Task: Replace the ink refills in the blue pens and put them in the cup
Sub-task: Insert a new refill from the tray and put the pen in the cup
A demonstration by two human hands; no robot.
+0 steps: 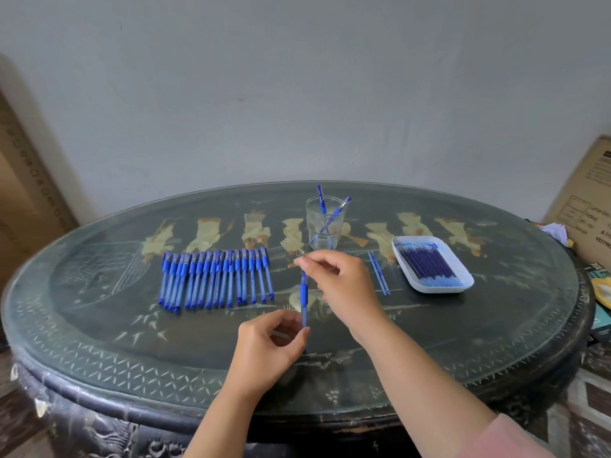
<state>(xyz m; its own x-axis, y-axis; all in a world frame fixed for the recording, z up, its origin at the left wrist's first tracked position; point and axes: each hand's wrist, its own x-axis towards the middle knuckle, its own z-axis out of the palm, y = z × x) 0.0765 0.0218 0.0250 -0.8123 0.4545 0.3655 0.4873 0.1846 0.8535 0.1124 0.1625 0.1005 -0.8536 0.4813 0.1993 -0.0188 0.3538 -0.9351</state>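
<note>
Nearest, the left hand (269, 350) curls round the lower end of an upright blue pen (303, 297). Just beyond, the right hand (340, 284) pinches its top tip. Farther back stands the cup (325, 226), holding two pens.

On the table (99, 342) a cup (325, 226) stands at the back, near the middle, with two pens (322, 201) leaning in it. A row of pens (216, 279) lies side by side to the left, before the cup. At the right a tray (463, 276) holds a pile of refills (426, 264), and two loose refills (379, 274) lie just left of it. In the middle, a single pen (304, 299) is held between the left hand (267, 348), at its near end, and the right hand (337, 279), at its far end. A cardboard box (23, 180) stands beyond the left end of the table, a second cardboard box (585, 200) beyond the right end.
</note>
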